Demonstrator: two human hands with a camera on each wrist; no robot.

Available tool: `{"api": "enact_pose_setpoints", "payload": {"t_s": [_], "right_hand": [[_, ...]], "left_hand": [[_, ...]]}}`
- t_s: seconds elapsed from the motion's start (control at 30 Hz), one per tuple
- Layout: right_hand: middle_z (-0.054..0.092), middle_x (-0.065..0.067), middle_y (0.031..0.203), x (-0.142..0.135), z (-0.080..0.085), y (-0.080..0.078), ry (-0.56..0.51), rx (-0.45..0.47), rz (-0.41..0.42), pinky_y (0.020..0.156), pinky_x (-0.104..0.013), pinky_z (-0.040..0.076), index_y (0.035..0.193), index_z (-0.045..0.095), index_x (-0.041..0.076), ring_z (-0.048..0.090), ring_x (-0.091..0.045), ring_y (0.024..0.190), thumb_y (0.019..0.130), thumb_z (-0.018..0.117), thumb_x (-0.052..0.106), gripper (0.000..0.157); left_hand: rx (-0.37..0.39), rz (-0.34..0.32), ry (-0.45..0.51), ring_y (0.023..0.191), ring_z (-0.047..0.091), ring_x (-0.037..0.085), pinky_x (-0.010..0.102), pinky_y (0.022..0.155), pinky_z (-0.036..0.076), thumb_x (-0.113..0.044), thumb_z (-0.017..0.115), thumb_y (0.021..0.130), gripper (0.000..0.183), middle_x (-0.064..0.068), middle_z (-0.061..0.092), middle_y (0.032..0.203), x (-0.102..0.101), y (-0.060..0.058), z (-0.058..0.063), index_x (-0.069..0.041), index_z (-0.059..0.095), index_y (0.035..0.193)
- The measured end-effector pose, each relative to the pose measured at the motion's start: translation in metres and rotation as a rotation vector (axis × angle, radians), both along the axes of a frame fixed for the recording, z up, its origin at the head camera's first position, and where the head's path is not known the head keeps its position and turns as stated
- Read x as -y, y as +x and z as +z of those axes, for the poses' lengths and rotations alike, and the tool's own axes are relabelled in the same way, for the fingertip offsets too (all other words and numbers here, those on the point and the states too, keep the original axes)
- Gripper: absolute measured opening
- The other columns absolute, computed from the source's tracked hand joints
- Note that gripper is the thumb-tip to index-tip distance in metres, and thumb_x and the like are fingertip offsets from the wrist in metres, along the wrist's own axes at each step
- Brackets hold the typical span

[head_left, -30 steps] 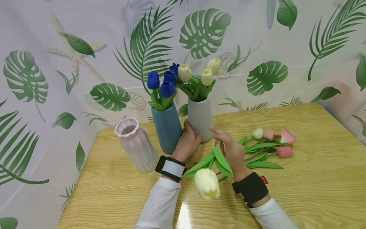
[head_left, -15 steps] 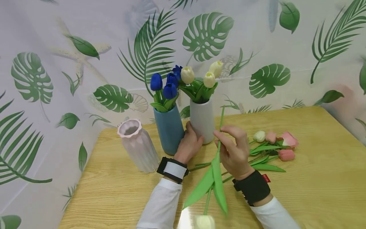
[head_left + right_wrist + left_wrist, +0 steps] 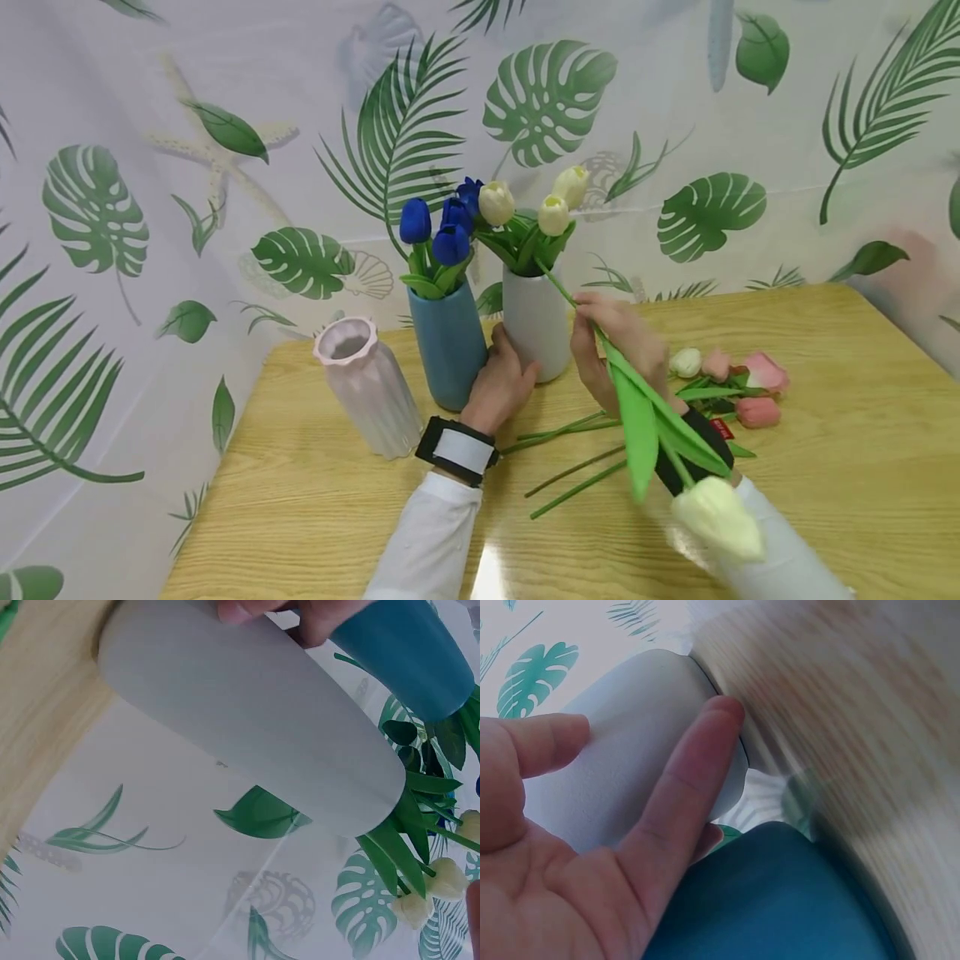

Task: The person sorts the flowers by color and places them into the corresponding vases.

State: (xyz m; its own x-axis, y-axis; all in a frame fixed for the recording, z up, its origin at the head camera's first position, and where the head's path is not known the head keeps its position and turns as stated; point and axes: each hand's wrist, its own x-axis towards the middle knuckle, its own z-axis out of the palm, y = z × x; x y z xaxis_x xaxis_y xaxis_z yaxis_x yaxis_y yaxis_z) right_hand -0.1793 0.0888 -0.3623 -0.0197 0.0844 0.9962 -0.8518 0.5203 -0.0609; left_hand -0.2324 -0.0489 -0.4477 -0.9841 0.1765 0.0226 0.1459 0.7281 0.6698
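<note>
My left hand (image 3: pixel 501 385) holds the lower part of the white vase (image 3: pixel 536 325), thumb on one side and fingers on the other. Several white tulips (image 3: pixel 553 215) stand in that vase. Between its fingertips, my right hand (image 3: pixel 626 342) pinches the stem of another white tulip (image 3: pixel 718 517). This flower hangs toward the lower right, over the right forearm, and its stem end appears at the white vase's rim. Whether it touches the rim, I cannot tell. In the right wrist view, the white vase (image 3: pixel 247 712) fills the middle; only a sliver of a right finger shows.
Left of the white vase stands a blue vase (image 3: pixel 447 346) with blue tulips (image 3: pixel 452 243), close to my left hand. Further left is a pink fluted vase (image 3: pixel 371 392) with no flowers. Loose pink and white tulips (image 3: pixel 757 412) lie on the table (image 3: pixel 847 500) at the right.
My right hand has turned the white tulip, swinging its flower down and then to the right. The stem end has risen to the white vase's rim. The left hand stays on the vase.
</note>
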Motion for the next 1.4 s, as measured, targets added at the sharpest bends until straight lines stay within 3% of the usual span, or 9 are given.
{"api": "enact_pose_setpoints", "payload": {"t_s": [0.1, 0.3, 0.37, 0.5, 0.57, 0.63, 0.77, 0.97, 1.4], "right_hand": [[0.069, -0.024, 0.094, -0.006, -0.003, -0.002, 0.010, 0.150, 0.009, 0.081, -0.021, 0.050, 0.096, 0.066, -0.008, 0.066, -0.036, 0.079, 0.104, 0.049, 0.024, 0.037], [0.066, -0.019, 0.096, -0.012, 0.009, -0.006, 0.187, 0.403, -0.067, 0.066, -0.033, 0.046, 0.107, 0.063, -0.007, 0.060, -0.025, 0.072, 0.101, 0.051, 0.004, 0.017], [0.059, -0.019, 0.094, -0.014, 0.017, -0.009, 0.365, 0.454, -0.214, 0.072, -0.035, 0.044, 0.111, 0.058, -0.010, 0.054, -0.026, 0.076, 0.101, 0.049, -0.001, 0.015], [0.052, -0.016, 0.085, -0.013, 0.033, -0.026, 0.537, 0.541, -0.314, 0.074, -0.038, 0.041, 0.109, 0.057, -0.008, 0.050, -0.027, 0.075, 0.103, 0.049, 0.002, 0.014], [0.050, -0.016, 0.082, -0.010, 0.041, -0.036, 0.539, 0.715, -0.250, 0.069, -0.041, 0.039, 0.109, 0.057, -0.007, 0.049, -0.029, 0.071, 0.104, 0.048, 0.004, 0.015], [0.053, -0.017, 0.084, -0.008, 0.049, -0.043, 0.455, 0.936, -0.079, 0.066, -0.040, 0.039, 0.119, 0.055, -0.007, 0.052, -0.029, 0.072, 0.102, 0.050, 0.004, 0.021], [0.058, -0.021, 0.095, -0.013, 0.056, -0.043, 0.363, 1.221, -0.001, 0.066, -0.041, 0.040, 0.135, 0.041, -0.007, 0.056, -0.033, 0.074, 0.101, 0.050, 0.008, 0.038], [0.058, -0.020, 0.094, -0.025, 0.039, -0.035, 0.263, 1.204, -0.047, 0.059, -0.038, 0.037, 0.127, 0.046, -0.007, 0.051, -0.027, 0.062, 0.101, 0.051, 0.011, 0.032], [0.062, -0.020, 0.093, -0.037, -0.014, -0.012, 0.303, 1.242, -0.032, 0.054, -0.035, 0.036, 0.114, 0.061, -0.006, 0.045, -0.019, 0.055, 0.101, 0.054, 0.010, 0.022]], "left_hand": [[0.008, 0.004, -0.012, 0.118, 0.059, 0.044, 0.051, 0.090, 0.052, -0.028, 0.056, 0.101, 0.077, 0.033, 0.044, 0.142, 0.000, 0.001, -0.001, 0.003, 0.010, 0.155], [0.001, 0.010, -0.023, 0.117, 0.060, 0.043, 0.050, 0.090, 0.052, -0.028, 0.056, 0.101, 0.077, 0.032, 0.045, 0.142, -0.001, 0.001, -0.002, 0.003, 0.010, 0.155], [0.005, 0.006, -0.022, 0.117, 0.059, 0.043, 0.051, 0.090, 0.052, -0.028, 0.056, 0.101, 0.077, 0.033, 0.044, 0.142, -0.001, 0.000, -0.002, 0.003, 0.009, 0.155], [0.008, -0.014, -0.012, 0.122, 0.056, 0.043, 0.051, 0.092, 0.051, -0.028, 0.054, 0.102, 0.077, 0.033, 0.041, 0.144, 0.000, 0.000, -0.003, 0.003, 0.008, 0.155], [-0.002, -0.020, -0.002, 0.123, 0.055, 0.044, 0.051, 0.093, 0.051, -0.027, 0.055, 0.102, 0.076, 0.034, 0.041, 0.144, 0.001, 0.000, -0.003, 0.004, 0.008, 0.154], [-0.013, -0.021, -0.001, 0.122, 0.055, 0.044, 0.051, 0.092, 0.051, -0.025, 0.055, 0.102, 0.075, 0.034, 0.041, 0.143, 0.001, 0.001, -0.003, 0.005, 0.009, 0.153], [-0.027, -0.029, -0.011, 0.122, 0.056, 0.043, 0.051, 0.091, 0.051, -0.024, 0.055, 0.103, 0.073, 0.034, 0.042, 0.142, 0.001, 0.001, -0.002, 0.005, 0.010, 0.153], [-0.061, -0.045, 0.016, 0.120, 0.057, 0.044, 0.051, 0.090, 0.052, -0.022, 0.055, 0.102, 0.072, 0.034, 0.043, 0.141, 0.001, -0.001, -0.002, 0.005, 0.011, 0.152], [-0.043, -0.017, 0.022, 0.122, 0.056, 0.043, 0.051, 0.091, 0.052, -0.022, 0.055, 0.102, 0.071, 0.033, 0.043, 0.142, 0.000, -0.001, -0.005, 0.003, 0.011, 0.153]]}}
